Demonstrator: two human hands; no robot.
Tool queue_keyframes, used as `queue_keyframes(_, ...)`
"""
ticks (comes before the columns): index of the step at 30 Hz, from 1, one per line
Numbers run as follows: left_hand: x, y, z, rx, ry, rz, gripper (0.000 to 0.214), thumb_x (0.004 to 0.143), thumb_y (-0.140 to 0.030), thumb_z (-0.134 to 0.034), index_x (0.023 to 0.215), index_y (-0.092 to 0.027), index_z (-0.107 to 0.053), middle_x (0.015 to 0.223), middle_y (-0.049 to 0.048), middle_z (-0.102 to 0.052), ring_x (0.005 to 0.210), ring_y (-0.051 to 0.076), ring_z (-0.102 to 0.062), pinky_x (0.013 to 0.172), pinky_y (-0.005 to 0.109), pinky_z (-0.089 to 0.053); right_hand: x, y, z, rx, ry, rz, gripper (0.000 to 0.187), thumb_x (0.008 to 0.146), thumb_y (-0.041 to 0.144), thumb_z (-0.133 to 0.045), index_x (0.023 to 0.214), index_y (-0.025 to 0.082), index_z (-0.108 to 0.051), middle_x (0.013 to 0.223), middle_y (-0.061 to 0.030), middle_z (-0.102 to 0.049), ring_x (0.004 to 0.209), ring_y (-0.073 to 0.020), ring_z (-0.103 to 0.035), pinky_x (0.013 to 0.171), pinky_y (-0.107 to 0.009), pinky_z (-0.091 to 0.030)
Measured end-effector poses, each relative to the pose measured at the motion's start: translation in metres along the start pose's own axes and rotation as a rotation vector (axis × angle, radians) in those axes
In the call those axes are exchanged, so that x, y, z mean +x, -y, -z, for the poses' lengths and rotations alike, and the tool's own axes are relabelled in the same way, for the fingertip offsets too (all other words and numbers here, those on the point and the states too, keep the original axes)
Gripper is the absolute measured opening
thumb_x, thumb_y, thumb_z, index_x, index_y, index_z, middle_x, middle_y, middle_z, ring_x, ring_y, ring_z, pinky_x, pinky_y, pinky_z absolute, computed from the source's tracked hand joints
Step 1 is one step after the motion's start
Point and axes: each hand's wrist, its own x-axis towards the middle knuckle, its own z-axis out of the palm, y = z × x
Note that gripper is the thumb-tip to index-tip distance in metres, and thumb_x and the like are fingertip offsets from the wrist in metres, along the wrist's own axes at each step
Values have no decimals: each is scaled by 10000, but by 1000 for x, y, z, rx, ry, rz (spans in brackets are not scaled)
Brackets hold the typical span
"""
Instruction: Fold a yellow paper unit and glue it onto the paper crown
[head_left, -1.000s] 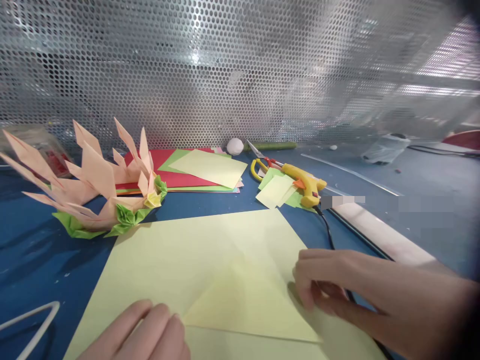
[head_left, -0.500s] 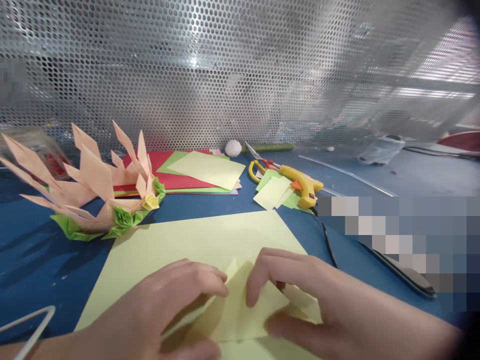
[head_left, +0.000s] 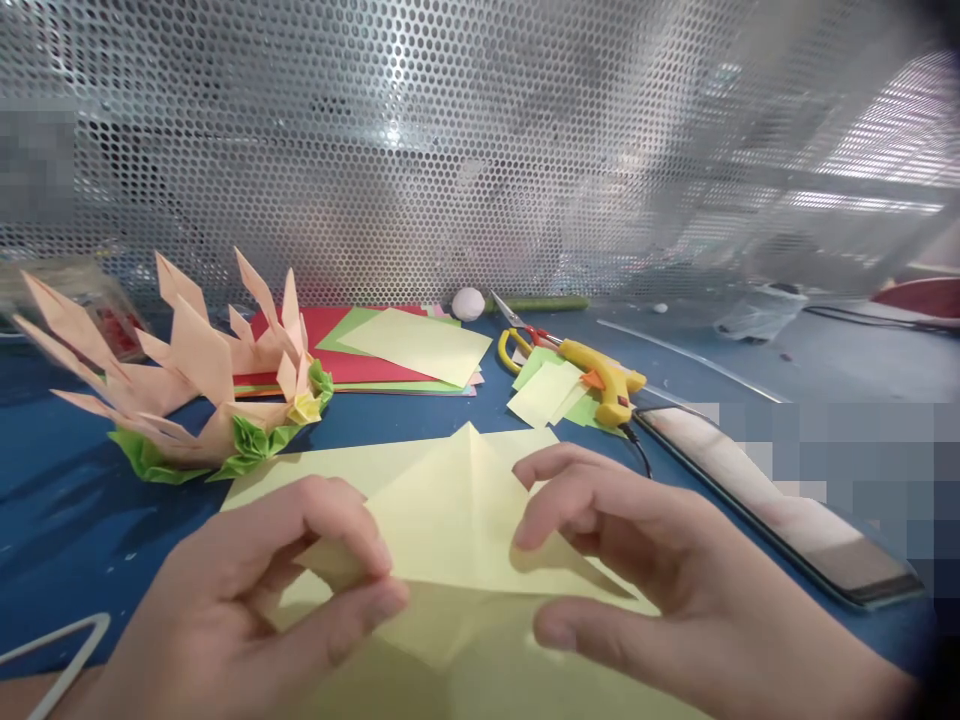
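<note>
A large pale yellow paper sheet (head_left: 450, 520) lies on the blue table (head_left: 67, 520) right before me, its near corner folded up into a triangle. My left hand (head_left: 247, 600) pinches the folded flap's left edge between thumb and fingers. My right hand (head_left: 652, 580) pinches the flap's right side, fingers curled over it and thumb beneath.
A pink and green folded paper flower (head_left: 187, 380) sits at the left. Behind it lies a stack of coloured sheets (head_left: 375, 350). Scissors (head_left: 521, 325), a yellow glue gun (head_left: 607, 375), small paper squares (head_left: 544, 390) and a white ball (head_left: 468, 303) lie further back. A phone (head_left: 772, 500) lies right. A perforated metal wall (head_left: 480, 150) closes the back.
The folded corner has been lifted and drawn further away from me, its tip now higher on the sheet. Both hands went from pressing the paper flat to pinching the flap.
</note>
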Motion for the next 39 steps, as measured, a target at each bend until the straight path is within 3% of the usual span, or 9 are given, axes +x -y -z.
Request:
queue_keyframes(3, 3, 3, -5, -266, -19, 176, 141, 701, -245, -806, 710, -309, -680, 668, -98, -627, 578, 78, -605, 520, 118, -513, 1, -1, 1, -55, -67, -14, 73, 797, 288, -772, 799, 298, -700, 1026, -25, -640, 1246, -232, -515, 932, -294, -507)
queue_keyframes(7, 11, 19, -8, -320, 207, 297, 161, 726, -289, -780, 855, -283, -683, 824, -52, -696, 668, 131, -679, 538, 177, -561, 7, -1, -3, -153, -94, -29, 104, 821, 315, -728, 743, 266, -679, 1036, -58, -671, 1299, -261, -498, 954, -346, -502)
queue_keyframes(13, 19, 26, -2, 178, 331, 139, 165, 798, -342, -682, 949, -276, -677, 775, -39, -652, 608, 136, -593, 511, 191, -497, 8, -6, -8, -360, -38, -148, 88, 844, 260, -615, 801, 247, -690, 1298, -102, -561, 1166, -289, -591, 795, -370, -531)
queue_keyframes(17, 20, 21, -1, 247, 282, -3, 64, 798, -300, -688, 861, -290, -695, 921, -32, -659, 624, 114, -576, 539, 184, -503, 7, -11, -7, -349, -30, -200, 67, 826, 256, -652, 879, 258, -693, 1357, -64, -496, 803, -155, -648, 787, -363, -529)
queue_keyframes(21, 21, 26, -2, 96, 249, 105, 78, 767, -293, -744, 841, -281, -721, 1087, -11, -610, 597, 74, -554, 533, 181, -526, 8, -16, -5, -205, -49, -257, 183, 739, 265, -755, 919, 264, -717, 1348, -66, -493, 928, -204, -645, 748, -336, -557)
queue_keyframes(26, 29, 26, -2, -275, 259, 243, 106, 710, -253, -822, 707, -232, -719, 885, -15, -655, 733, 127, -655, 627, 184, -557, 8, -16, -7, 64, -178, -146, 208, 639, 292, -885, 803, 287, -757, 1302, -50, -569, 1330, -277, -485, 867, -276, -569)
queue_keyframes(33, 28, 22, -1, -424, 163, 286, 145, 688, -184, -849, 641, -249, -728, 842, -59, -645, 693, 67, -629, 602, 84, -523, 9, -8, -13, 292, -256, -102, 189, 603, 317, -930, 712, 326, -776, 1197, -13, -650, 1104, -219, -661, 696, -170, -596)
queue_keyframes(36, 25, 27, -1, -475, 137, 296, 163, 713, -207, -862, 749, -305, -736, 1016, -80, -666, 855, 97, -680, 692, 107, -559, 8, -9, -12, 423, -191, -158, 193, 687, 345, -896, 822, 375, -762, 1349, 68, -587, 892, -126, -715, 703, -175, -604)
queue_keyframes(39, 20, 28, -1, -573, 199, 312, 211, 744, -213, -852, 839, -348, -719, 1186, -102, -649, 890, 129, -712, 682, 167, -604, 5, -12, -11, 506, -133, -152, 209, 760, 336, -854, 916, 411, -737, 1425, 108, -530, 1010, -143, -698, 780, -210, -614)
